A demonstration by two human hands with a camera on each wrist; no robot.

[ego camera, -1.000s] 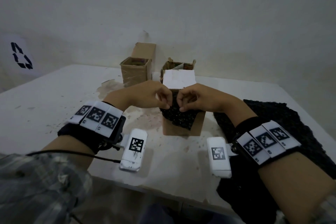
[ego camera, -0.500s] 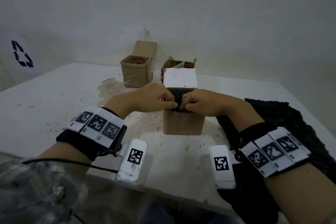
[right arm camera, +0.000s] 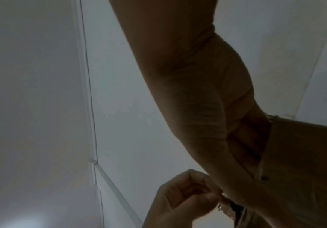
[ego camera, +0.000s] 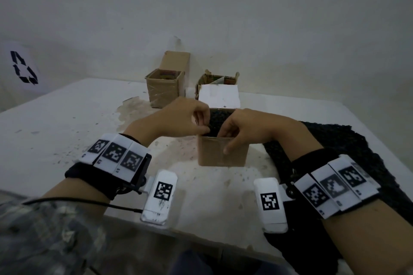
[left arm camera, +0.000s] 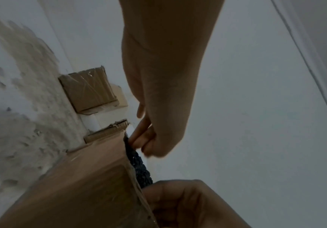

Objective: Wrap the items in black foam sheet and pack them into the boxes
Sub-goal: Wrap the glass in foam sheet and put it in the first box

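A small open cardboard box (ego camera: 223,152) stands mid-table, its white-lined lid (ego camera: 219,97) tipped back. A black foam bundle (ego camera: 218,121) sits inside it, filling the opening; what it wraps is hidden. My left hand (ego camera: 202,123) is at the box's left rim, thumb and curled fingers pinching the foam edge (left arm camera: 139,169) there. My right hand (ego camera: 225,138) holds the box's front right wall, thumb down the outside, fingers inside against the foam. In the right wrist view the box wall (right arm camera: 305,169) covers my right fingers, and the left hand (right arm camera: 184,200) pinches at the rim.
Two more open cardboard boxes (ego camera: 164,89) (ego camera: 220,79) stand at the back by the wall. A pile of black foam sheets (ego camera: 357,152) lies on the table's right side under my right forearm. The table's front edge (ego camera: 201,236) is close to my wrists.
The foam bundle, draped over the box's front a second ago, has been pushed down inside. My right thumb has moved onto the box's front wall.
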